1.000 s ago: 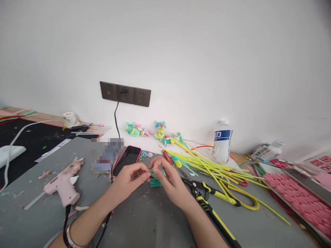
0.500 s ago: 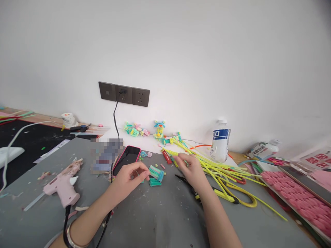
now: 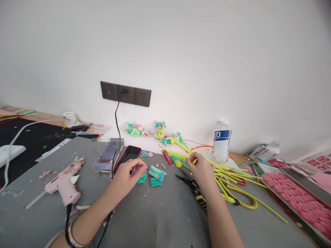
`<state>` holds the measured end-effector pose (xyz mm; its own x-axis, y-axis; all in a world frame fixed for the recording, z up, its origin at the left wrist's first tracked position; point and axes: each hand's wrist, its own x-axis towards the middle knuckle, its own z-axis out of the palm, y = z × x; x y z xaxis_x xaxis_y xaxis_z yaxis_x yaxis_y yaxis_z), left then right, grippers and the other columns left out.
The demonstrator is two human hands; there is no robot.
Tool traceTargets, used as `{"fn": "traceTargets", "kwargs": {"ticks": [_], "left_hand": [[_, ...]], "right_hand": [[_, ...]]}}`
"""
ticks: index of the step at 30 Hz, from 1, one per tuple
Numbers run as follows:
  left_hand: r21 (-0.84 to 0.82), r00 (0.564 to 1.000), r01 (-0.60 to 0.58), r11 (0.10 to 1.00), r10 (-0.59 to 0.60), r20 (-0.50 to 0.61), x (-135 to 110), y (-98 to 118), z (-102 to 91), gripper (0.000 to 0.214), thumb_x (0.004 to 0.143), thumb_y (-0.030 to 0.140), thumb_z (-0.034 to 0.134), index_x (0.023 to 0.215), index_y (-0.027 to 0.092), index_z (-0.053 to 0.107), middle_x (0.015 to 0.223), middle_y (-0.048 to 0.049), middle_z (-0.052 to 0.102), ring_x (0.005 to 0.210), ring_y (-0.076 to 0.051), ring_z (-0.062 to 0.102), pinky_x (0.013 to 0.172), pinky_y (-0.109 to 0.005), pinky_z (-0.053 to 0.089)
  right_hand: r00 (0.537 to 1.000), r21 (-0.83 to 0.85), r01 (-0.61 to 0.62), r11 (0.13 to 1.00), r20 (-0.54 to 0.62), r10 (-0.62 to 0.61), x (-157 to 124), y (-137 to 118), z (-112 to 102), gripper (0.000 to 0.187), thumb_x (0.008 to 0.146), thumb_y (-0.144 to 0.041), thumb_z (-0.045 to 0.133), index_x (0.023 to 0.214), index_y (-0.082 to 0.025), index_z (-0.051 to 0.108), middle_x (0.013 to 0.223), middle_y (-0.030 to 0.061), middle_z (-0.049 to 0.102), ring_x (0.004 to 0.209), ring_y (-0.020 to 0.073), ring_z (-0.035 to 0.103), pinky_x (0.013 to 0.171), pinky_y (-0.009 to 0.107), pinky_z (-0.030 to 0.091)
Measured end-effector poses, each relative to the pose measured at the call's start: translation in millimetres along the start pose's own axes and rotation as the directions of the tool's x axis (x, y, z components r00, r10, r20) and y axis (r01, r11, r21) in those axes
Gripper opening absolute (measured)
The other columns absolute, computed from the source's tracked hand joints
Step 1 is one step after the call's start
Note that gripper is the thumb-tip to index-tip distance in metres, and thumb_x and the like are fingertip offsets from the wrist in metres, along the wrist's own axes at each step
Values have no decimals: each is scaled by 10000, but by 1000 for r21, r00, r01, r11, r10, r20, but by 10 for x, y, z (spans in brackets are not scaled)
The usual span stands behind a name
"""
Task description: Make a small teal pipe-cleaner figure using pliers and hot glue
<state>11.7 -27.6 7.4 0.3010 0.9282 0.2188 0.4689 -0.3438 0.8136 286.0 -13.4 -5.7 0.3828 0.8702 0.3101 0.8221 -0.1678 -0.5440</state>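
Note:
My left hand [image 3: 130,174] hovers left of the small craft pieces. Its fingers are loosely curved and nothing shows in them. Close to its fingertips lie a teal folded piece [image 3: 142,178], another teal piece [image 3: 156,182] and a striped teal-and-pink pipe-cleaner bundle [image 3: 156,173]. My right hand [image 3: 202,171] is over the yellow pipe cleaners [image 3: 219,167], thumb and fingers drawn together. Whether a strand is pinched there is hidden. Just left of it lies a small yellow-and-teal bundle [image 3: 177,162]. Black-and-yellow pliers [image 3: 192,184] lie beneath the right wrist, partly covered.
A pink glue gun [image 3: 63,184] lies at left, its cord by my left arm. A phone [image 3: 129,153] lies behind my left hand. Finished pipe-cleaner figures [image 3: 160,130] stand along the wall, with a white bottle [image 3: 221,143] to their right. A red strip [image 3: 167,156] lies mid-table.
My right hand has moved right, uncovering the small yellow-and-teal bundle and more of the pliers. My left hand has drawn slightly left, exposing a teal piece.

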Motion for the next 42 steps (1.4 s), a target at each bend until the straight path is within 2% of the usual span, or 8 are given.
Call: {"fn": "traceTargets", "kwargs": {"ticks": [5, 9, 15, 23, 31, 34, 37, 42], "left_hand": [[316, 994, -4, 949, 38, -101, 7, -87, 12, 177, 915, 310, 509, 853, 240, 658, 815, -8, 708, 864, -240, 610, 900, -431, 370], [337, 997, -18, 941, 41, -60, -3, -108, 33, 188, 925, 330, 509, 844, 247, 656, 857, -14, 728, 895, -244, 616, 904, -417, 366], [353, 998, -9, 936, 30, -53, -5, -116, 29, 175, 900, 352, 560, 806, 245, 662, 821, -8, 723, 866, -248, 610, 885, -414, 345], [430, 1000, -26, 902, 23, 13, -22, -170, 21, 231, 738, 443, 766, 735, 227, 684, 769, -3, 649, 788, -227, 557, 811, -379, 311], [373, 999, -34, 927, 20, 43, 3, -110, 29, 221, 721, 408, 784, 774, 230, 663, 857, -1, 685, 857, -243, 577, 836, -387, 317], [194, 996, -84, 977, 81, 22, 3, -18, 11, 93, 846, 335, 658, 840, 245, 680, 900, -13, 708, 903, -238, 605, 846, -376, 350], [5, 992, -129, 992, 129, 13, -14, 48, -1, 119, 861, 330, 644, 912, 240, 703, 918, -28, 708, 892, -224, 627, 828, -348, 390], [-55, 989, -151, 987, 151, -9, -36, 41, 10, 94, 847, 293, 671, 801, 231, 724, 808, -18, 696, 787, -201, 613, 780, -337, 377]], "right_hand": [[997, 102, 10, 995, 69, -17, 18, -37, -62, 229, 740, -424, 572, 665, -219, 640, 608, 14, 622, 637, 221, 538, 764, 392, 302], [989, 330, 61, 942, 108, -102, 22, -39, -61, 349, 842, -511, 482, 682, -213, 564, 648, 24, 614, 602, 190, 492, 658, 330, 336], [968, 444, -9, 896, 227, -103, 20, -49, -62, 425, 905, -558, 417, 650, -225, 488, 566, -39, 390, 556, 167, 377, 593, 308, 308], [863, 816, -240, 526, 427, -270, -45, -229, -186, 378, 881, -548, 560, 722, -213, 486, 719, -12, 492, 665, 158, 404, 640, 292, 344], [830, 853, -287, 435, 448, -332, -69, -262, -196, 358, 933, -502, 517, 723, -211, 515, 742, 0, 471, 676, 164, 401, 633, 293, 349], [771, 833, -289, 472, 494, -402, -158, -370, -183, 373, 938, -514, 517, 811, -188, 645, 735, 8, 486, 675, 160, 414, 634, 289, 347], [659, 808, -283, 517, 556, -507, -267, -491, -142, 393, 944, -506, 537, 921, -168, 736, 690, 1, 482, 653, 148, 408, 627, 280, 334], [535, 792, -302, 530, 601, -594, -351, -566, -64, 418, 954, -518, 526, 980, -178, 768, 665, -8, 482, 618, 131, 400, 584, 263, 319]]}}
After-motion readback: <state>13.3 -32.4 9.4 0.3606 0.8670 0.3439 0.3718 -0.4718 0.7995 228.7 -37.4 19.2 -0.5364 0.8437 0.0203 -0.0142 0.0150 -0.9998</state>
